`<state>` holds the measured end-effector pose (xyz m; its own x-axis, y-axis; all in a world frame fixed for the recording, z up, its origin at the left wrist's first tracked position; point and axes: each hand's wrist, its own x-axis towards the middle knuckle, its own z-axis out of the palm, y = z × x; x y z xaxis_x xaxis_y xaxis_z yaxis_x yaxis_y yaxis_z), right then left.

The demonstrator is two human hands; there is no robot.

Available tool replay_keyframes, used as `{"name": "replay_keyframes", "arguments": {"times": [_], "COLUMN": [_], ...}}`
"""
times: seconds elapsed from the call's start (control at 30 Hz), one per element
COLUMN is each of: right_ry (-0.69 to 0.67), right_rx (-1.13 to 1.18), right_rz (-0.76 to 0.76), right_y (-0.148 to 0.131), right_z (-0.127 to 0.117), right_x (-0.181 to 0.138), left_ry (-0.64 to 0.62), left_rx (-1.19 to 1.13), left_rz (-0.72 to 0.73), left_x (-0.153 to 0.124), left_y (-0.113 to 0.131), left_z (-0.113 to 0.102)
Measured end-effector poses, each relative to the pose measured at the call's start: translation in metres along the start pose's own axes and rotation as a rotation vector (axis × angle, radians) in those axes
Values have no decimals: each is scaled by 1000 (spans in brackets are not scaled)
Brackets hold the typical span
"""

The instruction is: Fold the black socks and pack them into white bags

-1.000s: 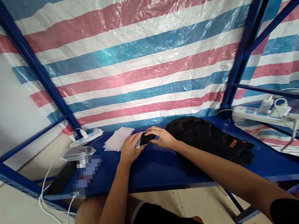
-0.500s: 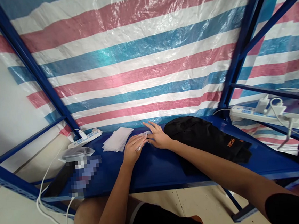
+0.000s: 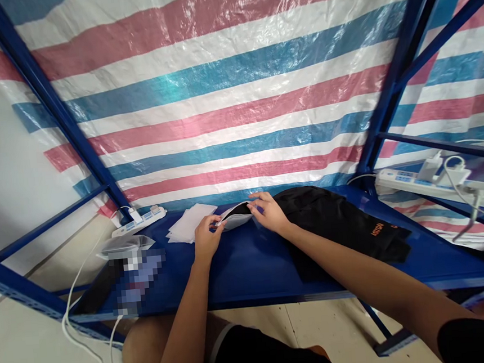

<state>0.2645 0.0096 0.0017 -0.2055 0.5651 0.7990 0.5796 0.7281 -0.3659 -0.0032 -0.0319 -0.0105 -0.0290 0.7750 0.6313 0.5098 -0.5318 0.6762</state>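
Between my hands is a small white mailing bag [image 3: 237, 221], its mouth gaping to show a dark inside. My left hand [image 3: 207, 229] pinches the bag's left end between thumb and fingers. At the right end, the fingers and thumb of my right hand [image 3: 269, 213] close on the opening's edge. Just left of my left hand, several flat white pieces [image 3: 189, 223], perhaps more such bags, lie loosely fanned on the blue shelf [image 3: 250, 277]. A folded black garment [image 3: 325, 219] with orange lettering rests beside my right hand and runs under my right forearm.
At the left are a power strip [image 3: 139, 221], a clear plastic bag [image 3: 126, 245] and a blurred-out device [image 3: 138, 284] with a white cable. Another power strip [image 3: 437, 187] with plugs sits at the right. Striped sheeting [image 3: 228, 115] hangs behind, between blue posts.
My hands have moved apart, the left one leftwards and the right one slightly rightwards. The white bag, mostly covered by my fingers before, is now spread with its mouth open.
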Motion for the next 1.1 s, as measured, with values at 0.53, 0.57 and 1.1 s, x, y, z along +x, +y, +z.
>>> {"name": "replay_keyframes", "arguments": {"times": [0.53, 0.57, 1.1], "right_ry": [-280, -267, -14], "right_rx": [39, 13, 36], "right_rz": [-276, -259, 150], "right_y": [-36, -28, 41], "right_z": [5, 2, 14], "right_x": [1, 3, -5], "left_ry": [-96, -63, 441], "left_rx": [44, 54, 2], "left_rz": [315, 301, -174], "left_x": [-4, -3, 12], "left_y": [12, 13, -3], "left_z": [4, 2, -35]}}
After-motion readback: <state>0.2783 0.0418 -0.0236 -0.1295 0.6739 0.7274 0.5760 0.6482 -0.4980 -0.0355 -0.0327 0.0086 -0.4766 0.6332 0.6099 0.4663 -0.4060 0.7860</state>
